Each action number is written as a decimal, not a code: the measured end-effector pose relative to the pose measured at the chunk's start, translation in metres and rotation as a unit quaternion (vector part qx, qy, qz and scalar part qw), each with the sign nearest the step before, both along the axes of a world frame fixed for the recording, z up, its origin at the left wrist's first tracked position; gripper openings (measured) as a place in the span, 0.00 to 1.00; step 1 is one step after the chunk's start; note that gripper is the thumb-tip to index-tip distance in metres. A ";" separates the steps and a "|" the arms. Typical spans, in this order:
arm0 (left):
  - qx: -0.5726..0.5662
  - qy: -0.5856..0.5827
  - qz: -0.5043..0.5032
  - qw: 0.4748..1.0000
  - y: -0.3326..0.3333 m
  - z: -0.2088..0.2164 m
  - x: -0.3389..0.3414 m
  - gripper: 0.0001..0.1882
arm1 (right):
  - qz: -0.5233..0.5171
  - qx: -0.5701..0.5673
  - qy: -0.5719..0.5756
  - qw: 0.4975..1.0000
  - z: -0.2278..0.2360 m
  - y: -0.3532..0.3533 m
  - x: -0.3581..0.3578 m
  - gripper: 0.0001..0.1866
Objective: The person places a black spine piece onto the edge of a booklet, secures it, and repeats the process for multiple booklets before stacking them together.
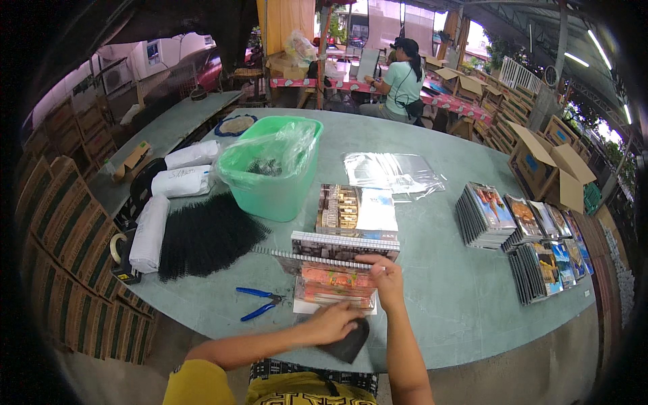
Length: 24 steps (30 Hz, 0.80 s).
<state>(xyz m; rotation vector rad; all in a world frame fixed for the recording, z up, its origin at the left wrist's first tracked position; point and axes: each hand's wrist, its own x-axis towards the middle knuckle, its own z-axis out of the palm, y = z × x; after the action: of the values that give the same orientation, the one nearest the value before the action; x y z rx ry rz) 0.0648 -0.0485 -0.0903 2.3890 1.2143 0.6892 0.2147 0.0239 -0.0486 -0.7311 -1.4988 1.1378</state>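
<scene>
A calendar-like stack of printed sheets [331, 287] with an orange picture lies before me, its top edge lined with holes. A thin black binding coil [277, 253] runs along that edge and sticks out past its left end. My right hand [386, 280] is closed in a pinch at the edge's right end, where the coil meets the fingers. Across the lower edge of the sheets rests my left hand [334, 322], fingers stretched out, slightly blurred. Under it is a dark rounded flat piece [349, 343]. Blue-handled cutters [260, 304] lie to the left, jaws toward the sheets.
Beyond the sheets stand more printed stacks [358, 209] and clear plastic sleeves [395, 174]. A green bin [270, 182], a heap of black coils [209, 236] and white wrapped rolls [148, 233] occupy the left. Finished-looking stacks [486, 216] and an open carton [540, 165] are right. A person [403, 81] sits behind.
</scene>
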 end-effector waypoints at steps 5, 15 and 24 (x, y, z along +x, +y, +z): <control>0.214 -0.068 0.038 0.974 0.000 0.022 -0.007 0.17 | 0.026 -0.041 0.094 0.994 -0.008 0.001 -0.003 0.07; 0.227 -0.013 0.108 0.968 0.043 0.096 -0.019 0.13 | 0.004 -0.124 0.047 0.991 -0.008 -0.010 0.012 0.12; 0.208 0.049 0.109 0.971 0.049 0.098 -0.026 0.15 | -0.088 -0.090 0.069 0.990 -0.008 -0.012 -0.001 0.06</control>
<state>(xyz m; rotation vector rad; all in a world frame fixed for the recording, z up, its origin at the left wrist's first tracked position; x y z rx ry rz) 0.0390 0.0004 0.0078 2.6733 1.5153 0.9880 0.2141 0.0120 -0.0568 -0.8715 -1.2016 1.1747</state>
